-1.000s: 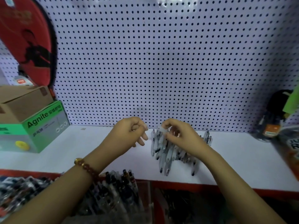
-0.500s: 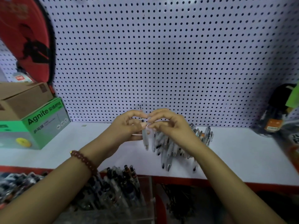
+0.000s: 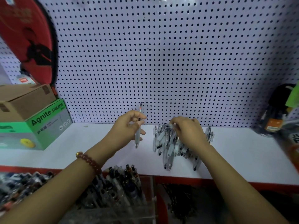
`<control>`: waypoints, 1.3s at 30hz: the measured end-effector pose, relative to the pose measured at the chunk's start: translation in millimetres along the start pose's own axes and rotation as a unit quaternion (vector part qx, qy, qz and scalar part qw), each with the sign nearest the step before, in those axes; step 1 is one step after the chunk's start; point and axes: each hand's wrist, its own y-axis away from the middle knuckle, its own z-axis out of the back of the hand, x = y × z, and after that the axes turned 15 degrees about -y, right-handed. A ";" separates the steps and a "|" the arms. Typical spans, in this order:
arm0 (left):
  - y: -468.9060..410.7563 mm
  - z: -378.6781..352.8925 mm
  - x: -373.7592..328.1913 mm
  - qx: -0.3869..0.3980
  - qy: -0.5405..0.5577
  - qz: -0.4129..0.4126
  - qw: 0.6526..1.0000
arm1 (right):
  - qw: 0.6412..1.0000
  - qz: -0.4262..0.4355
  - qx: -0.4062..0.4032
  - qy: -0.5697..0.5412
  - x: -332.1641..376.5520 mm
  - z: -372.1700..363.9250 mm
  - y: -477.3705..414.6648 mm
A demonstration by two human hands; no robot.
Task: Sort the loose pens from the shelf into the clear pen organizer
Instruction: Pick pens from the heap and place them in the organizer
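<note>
Several loose clear pens (image 3: 168, 146) lie in a pile on the white shelf (image 3: 234, 152). My left hand (image 3: 127, 126) holds one clear pen (image 3: 138, 133) upright, tip down, left of the pile. Over the top of the pile, my right hand (image 3: 189, 131) has curled fingers pinching a pen end; exactly which pen is blurred. The clear pen organizer (image 3: 145, 199) sits below the shelf's red front edge, holding several pens with dark caps.
A green and grey Agnite box (image 3: 37, 126) with a cardboard box (image 3: 24, 101) on top stands at the shelf's left. A red and black bag (image 3: 27, 39) hangs on the pegboard. Dark packaged goods (image 3: 275, 117) crowd the right end.
My right hand passed a pen to my left hand in front of the pegboard. The left hand now holds it alone, and the right hand has dropped back onto the pile.
</note>
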 end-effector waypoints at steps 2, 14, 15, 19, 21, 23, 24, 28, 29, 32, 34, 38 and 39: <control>0.4 0.6 -2.0 -0.035 -0.017 -0.026 0.999 | 0.991 0.072 -0.082 -0.071 10.5 4.9 -0.4; 47.7 25.9 -46.9 -0.046 0.100 -0.128 0.986 | 0.864 0.407 -0.262 -0.139 140.3 27.9 38.6; 56.1 29.7 -48.0 -0.048 0.111 -0.130 0.984 | 0.866 0.408 -0.246 -0.150 147.4 28.2 41.4; 92.6 45.1 -35.5 -0.083 0.103 -0.127 0.983 | 0.885 0.403 -0.125 -0.199 175.4 26.7 60.7; 114.8 52.5 -21.6 -0.096 0.074 -0.138 0.983 | 0.882 0.372 -0.043 -0.287 189.3 25.6 77.2; 137.9 56.1 -5.8 -0.111 0.014 -0.159 0.981 | 0.852 0.309 0.028 -0.421 201.3 20.7 98.6; 149.5 55.2 2.5 -0.123 -0.018 -0.164 0.979 | 0.832 0.266 0.046 -0.485 207.2 17.0 110.7; 194.0 45.2 30.8 -0.142 -0.021 -0.150 0.978 | 0.729 0.088 0.039 -0.678 231.2 8.7 145.1; 203.3 43.7 37.8 -0.142 0.006 -0.146 0.979 | 0.718 0.053 0.017 -0.693 234.4 10.5 147.8; 227.1 44.0 56.2 -0.167 0.010 -0.147 0.975 | 0.739 -0.041 0.042 -0.671 235.0 13.2 147.0; 239.1 43.0 64.3 -0.153 -0.037 -0.148 0.976 | 0.767 -0.052 0.130 -0.626 234.6 10.5 148.6; 255.7 41.6 76.4 -0.103 -0.083 -0.140 0.981 | 0.787 -0.026 0.205 -0.582 241.6 0.3 161.4; 257.7 42.9 77.8 -0.093 -0.078 -0.134 0.984 | 0.792 -0.038 0.201 -0.576 241.0 -2.8 161.8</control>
